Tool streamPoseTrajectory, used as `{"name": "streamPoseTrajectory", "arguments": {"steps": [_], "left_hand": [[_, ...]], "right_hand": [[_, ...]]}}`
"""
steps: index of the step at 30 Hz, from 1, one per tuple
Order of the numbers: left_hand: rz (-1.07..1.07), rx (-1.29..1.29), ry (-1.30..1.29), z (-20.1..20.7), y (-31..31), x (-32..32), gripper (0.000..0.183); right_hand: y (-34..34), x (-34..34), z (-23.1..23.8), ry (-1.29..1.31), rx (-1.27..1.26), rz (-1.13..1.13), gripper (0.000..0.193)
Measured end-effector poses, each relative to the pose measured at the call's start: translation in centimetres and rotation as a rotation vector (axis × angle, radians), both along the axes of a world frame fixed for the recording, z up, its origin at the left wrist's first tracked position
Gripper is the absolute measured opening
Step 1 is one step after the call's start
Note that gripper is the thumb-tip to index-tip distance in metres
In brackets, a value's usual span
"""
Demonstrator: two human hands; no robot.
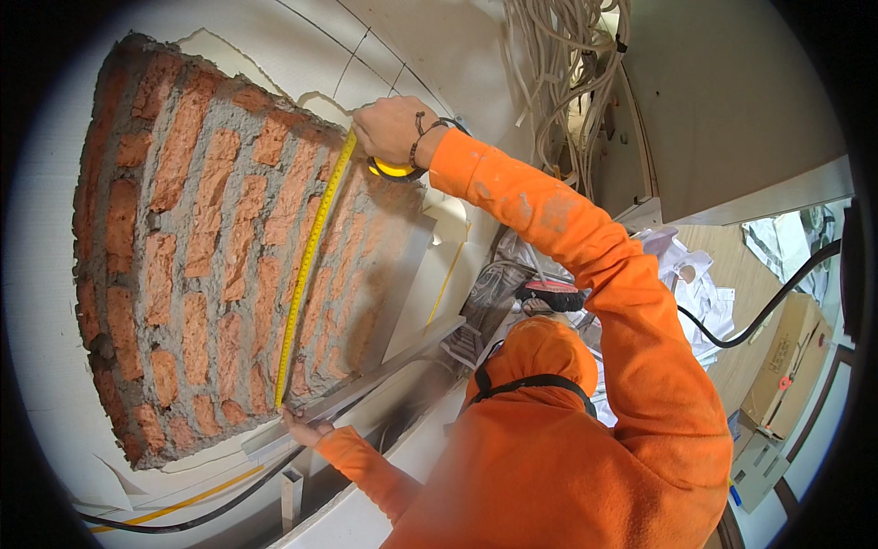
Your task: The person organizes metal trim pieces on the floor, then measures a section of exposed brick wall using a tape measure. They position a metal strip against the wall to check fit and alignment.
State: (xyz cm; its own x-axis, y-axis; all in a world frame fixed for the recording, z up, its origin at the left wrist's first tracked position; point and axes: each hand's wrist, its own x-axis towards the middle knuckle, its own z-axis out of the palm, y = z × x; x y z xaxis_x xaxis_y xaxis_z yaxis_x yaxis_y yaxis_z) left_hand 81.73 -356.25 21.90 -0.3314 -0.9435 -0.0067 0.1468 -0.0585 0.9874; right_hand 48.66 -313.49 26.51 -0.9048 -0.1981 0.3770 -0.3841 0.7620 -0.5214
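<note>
A yellow tape measure blade [315,247] stretches across an exposed patch of brick wall [210,206] with grey mortar. My right hand [391,130], in an orange sleeve with a dark bracelet at the wrist, is closed at the blade's upper end. The yellow and black tape measure case [393,171] shows beside the wrist, partly covered by the hand. At the blade's lower end, by the brick's edge, my left hand [306,430] pinches the tip between its fingers. The blade lies close along the brick and looks nearly straight.
Bundled pale cables [581,91] hang beside a grey panel [732,101]. A metal rail [366,375] and a black cable [183,523] run below the brick. White crumpled sheets [704,284] and a cardboard box [782,366] lie at the right. Dark lines mark the pale wall above.
</note>
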Motion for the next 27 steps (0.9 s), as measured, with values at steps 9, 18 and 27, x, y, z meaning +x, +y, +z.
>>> {"name": "streamPoseTrajectory", "arguments": {"steps": [9, 18, 27], "left_hand": [[-0.019, -0.038, -0.021, -0.8, -1.7, 0.5, 0.02], [-0.062, -0.056, 0.035, -1.6, -2.5, 0.9, 0.021], [-0.019, -0.035, 0.048, -1.6, -2.6, 0.6, 0.016]], "right_hand": [[-0.1, 0.0, 0.0, -0.001, -0.012, 0.004, 0.025], [0.0, -0.1, 0.2, -0.02, -0.007, 0.019, 0.025], [-0.1, -0.7, -0.5, 0.009, 0.024, 0.029, 0.027]]}}
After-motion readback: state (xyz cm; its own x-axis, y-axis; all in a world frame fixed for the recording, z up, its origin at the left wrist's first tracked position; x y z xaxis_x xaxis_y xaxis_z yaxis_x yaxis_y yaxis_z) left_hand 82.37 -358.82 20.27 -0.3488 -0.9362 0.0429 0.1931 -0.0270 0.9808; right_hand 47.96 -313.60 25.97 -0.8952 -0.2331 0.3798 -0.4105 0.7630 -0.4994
